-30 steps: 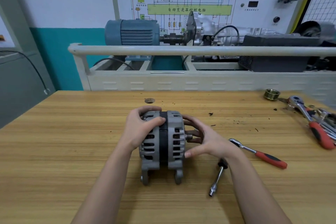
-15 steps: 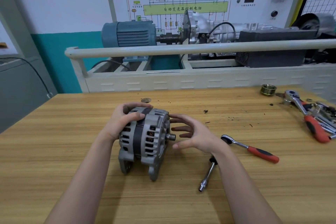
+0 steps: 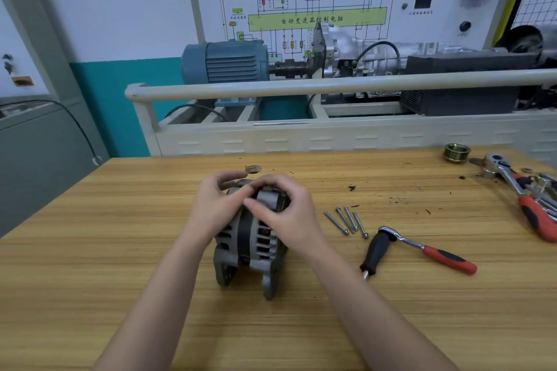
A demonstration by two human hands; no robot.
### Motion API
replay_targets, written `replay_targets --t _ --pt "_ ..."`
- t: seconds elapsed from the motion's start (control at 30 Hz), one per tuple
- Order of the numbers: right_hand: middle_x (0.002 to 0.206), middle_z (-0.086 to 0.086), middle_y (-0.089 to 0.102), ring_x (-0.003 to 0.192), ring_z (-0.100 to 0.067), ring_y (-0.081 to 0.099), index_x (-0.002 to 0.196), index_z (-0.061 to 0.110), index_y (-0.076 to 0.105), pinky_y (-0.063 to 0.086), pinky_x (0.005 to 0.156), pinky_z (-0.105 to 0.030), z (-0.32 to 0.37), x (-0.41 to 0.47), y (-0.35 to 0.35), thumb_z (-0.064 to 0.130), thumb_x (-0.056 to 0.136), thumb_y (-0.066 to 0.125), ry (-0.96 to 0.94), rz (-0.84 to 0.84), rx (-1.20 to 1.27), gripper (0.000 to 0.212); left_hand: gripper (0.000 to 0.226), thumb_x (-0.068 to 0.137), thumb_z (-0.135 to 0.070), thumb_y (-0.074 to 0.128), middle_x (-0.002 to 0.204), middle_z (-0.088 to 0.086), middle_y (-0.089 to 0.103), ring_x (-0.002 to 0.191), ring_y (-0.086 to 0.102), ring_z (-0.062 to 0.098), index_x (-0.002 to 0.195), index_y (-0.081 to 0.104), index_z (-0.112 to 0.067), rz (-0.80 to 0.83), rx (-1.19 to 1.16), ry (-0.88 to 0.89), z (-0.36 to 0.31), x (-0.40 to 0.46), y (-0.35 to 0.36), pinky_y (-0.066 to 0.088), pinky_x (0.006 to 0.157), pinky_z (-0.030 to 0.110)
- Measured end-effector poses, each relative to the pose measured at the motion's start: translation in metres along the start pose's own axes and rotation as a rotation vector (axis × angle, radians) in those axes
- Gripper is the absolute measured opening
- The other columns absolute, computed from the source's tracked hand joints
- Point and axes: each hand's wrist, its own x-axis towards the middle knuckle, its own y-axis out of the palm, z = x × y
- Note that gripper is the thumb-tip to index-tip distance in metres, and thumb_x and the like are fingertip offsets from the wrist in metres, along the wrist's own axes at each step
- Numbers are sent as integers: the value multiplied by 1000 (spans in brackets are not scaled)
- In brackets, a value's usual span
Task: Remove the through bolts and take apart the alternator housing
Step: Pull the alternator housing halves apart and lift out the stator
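Head view: the alternator (image 3: 251,245) stands on the worktop (image 3: 120,220) at centre frame, four through bolts (image 3: 346,221) out beside it. Your left hand (image 3: 211,208) and right hand (image 3: 286,214) curl over its top; pull the halves apart evenly, without rocking.

An alternator (image 3: 251,245) stands on its mounting lugs near the middle of the wooden bench (image 3: 120,250). The left hand (image 3: 211,208) and the right hand (image 3: 289,214) both grip its top, fingers curled over the housing. Four long bolts (image 3: 346,221) lie loose just to its right (side by side, heads toward the person). Beside them rest a black-handled driver (image 3: 375,253) and a red-handled ratchet (image 3: 428,250). A pulley (image 3: 456,153) sits at the far right edge.
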Motion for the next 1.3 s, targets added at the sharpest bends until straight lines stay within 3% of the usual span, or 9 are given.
replay_targets --t 0.1,0.33,0.43,0.57,0.8,1.0,1.1,1.23,1.3 --pt "93 3 64 93 -5 61 80 21 72 48 85 -22 -4 6 -5 21 68 86 49 -72 35 18 31 91 -23 61 118 4 65 111 58 16 120 64 -13 -73 66 68 -2 -7 12 48 97 39" --pt "89 7 57 86 1 55 81 16 70 43 75 -10 -3 15 -11 8 71 83 -31 53 -37 18 28 95 -25 55 114 0 65 108 58 15 119 64 -12 -150 185 207 -1 -16 15 46 91 30" --pt "89 6 54 84 -1 54 80 17 69 45 75 -14 -2 17 -13 8 72 81 -19 79 -66 17 29 97 -26 52 114 3 67 105 60 16 118 64 -11 -136 216 226 0 -15 15 48 91 34" --pt "91 -5 52 85 -20 55 78 7 63 47 76 -29 1 23 -10 2 72 77 -8 166 -107 15 28 97 -24 52 113 -1 67 98 56 6 119 64 -14 -120 262 249 0 -12 13 41 79 13" --pt "86 -3 48 81 -15 48 73 2 60 41 74 -27 5 24 -6 0 69 75 -29 161 -171 16 28 96 -20 52 114 4 68 105 60 16 119 65 -11 -86 291 265 -3 -10 10 46 88 29" --pt "83 -2 47 77 -13 46 70 4 58 41 71 -27 4 25 -4 -2 68 75 -46 143 -152 18 29 96 -20 51 116 5 67 107 59 15 121 64 -11 -51 311 289 -4 -9 7 46 89 29" --pt "88 -8 51 82 -20 52 75 3 62 45 74 -32 -1 25 -6 0 71 75 -16 168 -103 14 29 96 -21 52 116 2 67 108 59 15 121 63 -11 -59 279 262 -5 -11 8 44 87 26" --pt "94 -4 60 91 -13 58 75 16 69 47 80 -22 -12 30 -19 23 80 66 152 169 190 9 41 95 -39 52 113 -6 59 107 56 12 125 57 -11 -143 227 135 -5 -21 15 43 83 19" --pt "95 4 69 97 -9 62 82 20 72 46 84 -19 -22 36 -24 25 88 59 264 90 271 16 51 97 -46 42 127 2 58 117 52 18 131 51 -9 -238 256 33 1 -31 18 43 97 32"
